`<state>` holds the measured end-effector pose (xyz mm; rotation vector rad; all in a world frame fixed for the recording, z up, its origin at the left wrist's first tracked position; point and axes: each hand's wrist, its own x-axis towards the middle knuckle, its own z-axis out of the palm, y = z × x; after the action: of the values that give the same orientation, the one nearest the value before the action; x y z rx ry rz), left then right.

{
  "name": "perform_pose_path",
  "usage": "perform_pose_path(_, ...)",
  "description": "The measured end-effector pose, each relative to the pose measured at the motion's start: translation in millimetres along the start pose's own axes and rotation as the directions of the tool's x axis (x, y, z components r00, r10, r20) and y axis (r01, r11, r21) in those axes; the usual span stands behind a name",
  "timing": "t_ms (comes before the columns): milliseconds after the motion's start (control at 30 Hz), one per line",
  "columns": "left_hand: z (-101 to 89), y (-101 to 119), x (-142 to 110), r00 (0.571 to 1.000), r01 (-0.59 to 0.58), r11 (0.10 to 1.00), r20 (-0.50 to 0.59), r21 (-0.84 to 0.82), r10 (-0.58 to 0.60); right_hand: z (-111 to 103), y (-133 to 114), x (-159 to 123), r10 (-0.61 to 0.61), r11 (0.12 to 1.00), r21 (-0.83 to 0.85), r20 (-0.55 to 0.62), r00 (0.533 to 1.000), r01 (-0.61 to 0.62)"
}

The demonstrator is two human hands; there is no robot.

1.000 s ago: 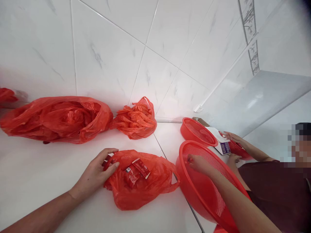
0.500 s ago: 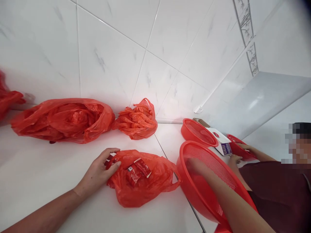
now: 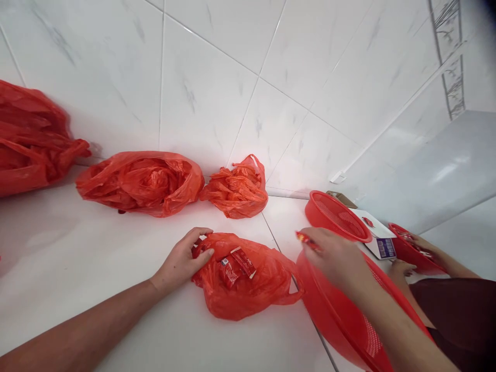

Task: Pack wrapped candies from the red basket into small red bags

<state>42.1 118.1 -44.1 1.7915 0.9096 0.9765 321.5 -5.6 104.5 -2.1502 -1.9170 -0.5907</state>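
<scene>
My left hand [image 3: 186,261] grips the left rim of a red plastic bag [image 3: 240,302], thumb inside and fingers behind. Small red printed packets [image 3: 237,266] lie in the bag's mouth. My right hand [image 3: 335,256] is above the near rim of a large red mesh basket [image 3: 329,315], slightly blurred. Between its fingertips is a small red packet [image 3: 306,238] with a yellow patch. The basket stands just right of the bag, and my forearm hides part of its inside.
Along the tiled wall sit more red bags [image 3: 143,183], [image 3: 237,191], [image 3: 31,139]. To the right are a smaller red basket [image 3: 337,217], a white scale [image 3: 382,248] with a red packet on it, and another red basket [image 3: 418,253] with a co-worker's hands at it.
My right hand has come up out of the large basket with a small red packet. My left hand keeps its hold on the bag. The view has shifted left.
</scene>
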Motion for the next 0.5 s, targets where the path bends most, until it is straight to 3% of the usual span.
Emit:
perform_pose_path(67,0.2,-0.2,-0.5,1.000,0.002,1.000,-0.004,-0.004,-0.002,7.0,-36.3,-7.3,-0.192,0.981,-0.006,0.090,0.977,0.193)
perform_pose_path(133,0.2,-0.5,-0.9,1.000,-0.004,1.000,-0.007,-0.011,0.004,21.0,-65.1,-11.0,-0.304,0.951,0.007,0.176,0.936,0.308)
perform_pose_path(233,-0.3,-0.4,-1.0,1.000,-0.018,1.000,-0.018,-0.017,0.017,40.8,-86.4,-10.2,-0.343,0.939,0.080,0.227,0.911,0.334)
perform_pose_path(333,-0.9,0.6,-0.8,1.000,-0.016,1.000,-0.024,-0.017,0.016,49.7,-85.3,-14.0,-0.239,0.956,0.213,0.177,0.955,0.200)
perform_pose_path(433,-1.0,2.0,0.0,1.000,-0.021,1.000,-0.019,-0.016,0.020,54.1,-77.5,-36.1,-0.021,0.936,0.352,0.066,0.998,-0.004)
perform_pose_path(500,-1.0,2.7,0.6,1.000,-0.021,1.000,-0.016,-0.013,0.021,59.9,-76.1,-61.6,0.146,0.883,0.451,0.009,0.989,-0.134)
